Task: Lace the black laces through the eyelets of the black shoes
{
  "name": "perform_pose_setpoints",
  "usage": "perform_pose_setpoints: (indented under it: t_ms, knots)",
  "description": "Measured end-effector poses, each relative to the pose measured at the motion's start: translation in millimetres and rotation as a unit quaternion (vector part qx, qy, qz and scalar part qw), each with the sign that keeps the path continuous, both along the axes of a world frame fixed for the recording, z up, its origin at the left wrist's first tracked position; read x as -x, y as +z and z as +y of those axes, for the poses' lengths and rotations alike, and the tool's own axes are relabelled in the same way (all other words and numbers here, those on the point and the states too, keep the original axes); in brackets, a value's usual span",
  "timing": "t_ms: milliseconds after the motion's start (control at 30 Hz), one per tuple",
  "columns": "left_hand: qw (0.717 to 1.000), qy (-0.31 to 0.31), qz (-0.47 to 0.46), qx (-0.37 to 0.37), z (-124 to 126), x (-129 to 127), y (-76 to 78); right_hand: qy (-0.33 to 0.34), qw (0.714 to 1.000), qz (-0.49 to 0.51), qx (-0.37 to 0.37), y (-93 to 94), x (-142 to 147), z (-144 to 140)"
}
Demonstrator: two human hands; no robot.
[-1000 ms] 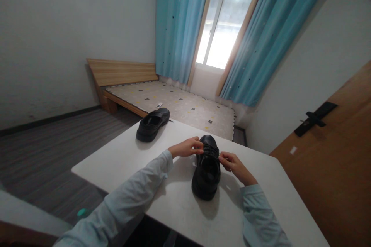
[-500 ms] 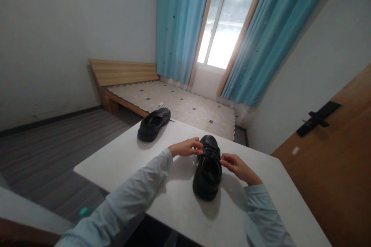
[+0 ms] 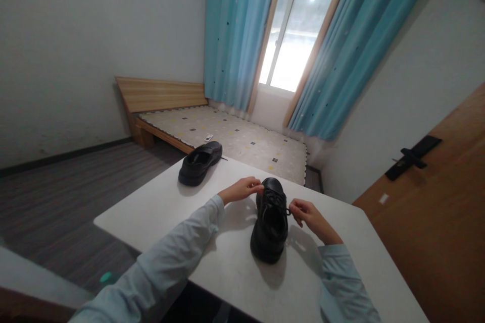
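A bare bed (image 3: pixel 242 139) lies under the blue curtains (image 3: pixel 235 30), and in front of it a white surface (image 3: pixel 159 207) carries two black shoes. The far shoe (image 3: pixel 200 162) sits alone near the back corner, well apart from the hands. The near shoe (image 3: pixel 270 219) stands upright in the middle, toe pointing away. The left hand (image 3: pixel 241 191) touches its left flank; the right hand (image 3: pixel 306 213) sits just beside its right. Each grip is pressed together, pinching a lace end (image 3: pixel 288 210) drawn out sideways. I'd guess an uneven pull could drag the light shoe askew, or a thin lace could slip free of the fingertips.
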State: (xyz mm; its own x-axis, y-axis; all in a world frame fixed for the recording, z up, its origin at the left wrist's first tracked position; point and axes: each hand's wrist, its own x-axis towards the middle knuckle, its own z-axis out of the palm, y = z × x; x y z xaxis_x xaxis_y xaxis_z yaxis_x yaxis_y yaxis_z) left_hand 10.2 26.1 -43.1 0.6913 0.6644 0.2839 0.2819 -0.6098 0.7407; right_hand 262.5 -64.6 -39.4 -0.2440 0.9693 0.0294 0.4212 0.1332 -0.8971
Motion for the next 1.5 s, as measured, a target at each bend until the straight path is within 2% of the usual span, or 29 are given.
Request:
perform_pose_setpoints:
  t_ms: [133,200,267,367,500,600,667,767,833,900,1000,1133,1300,1400,1500]
  knots:
    - [0.989,0.131,-0.069,0.020,6.3,3.5,0.7,-0.133,0.988,0.043,-0.059,1.1,-15.9,4.9]
    - [0.983,0.165,-0.076,0.028,8.1,4.7,0.2,-0.192,0.974,0.052,-0.104,5.1,-21.1,4.8]
    - [0.982,0.175,-0.066,0.028,8.3,4.8,-1.0,-0.224,0.962,0.057,-0.143,11.5,-22.4,2.9]
    - [0.984,0.172,-0.037,0.014,5.8,3.4,-2.3,-0.230,0.955,0.053,-0.179,25.9,-16.2,-2.8]
    - [0.986,0.165,0.004,-0.023,1.2,1.2,-1.8,-0.210,0.953,0.030,-0.216,52.1,6.2,-16.8]
    - [0.986,0.157,0.020,-0.047,-0.1,0.7,-1.7,-0.192,0.950,-0.026,-0.244,69.9,31.2,-34.0]
    - [0.986,0.152,0.029,-0.054,0.5,1.0,-2.7,-0.159,0.945,-0.103,-0.268,74.8,49.5,-47.6]
    - [0.986,0.145,0.040,-0.070,2.5,1.7,-5.4,-0.067,0.913,-0.253,-0.312,65.3,76.8,-67.0]
    - [0.985,0.140,0.045,-0.086,3.8,2.0,-7.3,-0.066,0.877,-0.353,-0.319,49.0,94.1,-76.9]
    - [0.985,0.135,0.049,-0.100,4.6,2.0,-8.9,-0.083,0.849,-0.420,-0.311,29.8,109.7,-83.4]
    - [0.983,0.127,0.062,-0.118,4.6,1.1,-10.8,-0.138,0.821,-0.465,-0.301,4.9,126.9,-86.8]
    - [0.976,0.125,0.104,-0.142,2.6,-0.7,-12.6,-0.203,0.818,-0.420,-0.337,-13.6,136.1,-86.1]
    - [0.959,0.121,0.177,-0.185,-1.0,-2.5,-13.9,-0.255,0.805,-0.396,-0.361,-17.3,139.1,-87.5]
    - [0.953,0.113,0.202,-0.193,-1.9,-2.6,-14.8,-0.244,0.812,-0.408,-0.340,-9.3,139.8,-90.1]
    - [0.951,0.106,0.216,-0.193,-2.2,-2.4,-15.6,-0.204,0.818,-0.437,-0.314,3.9,138.1,-93.2]
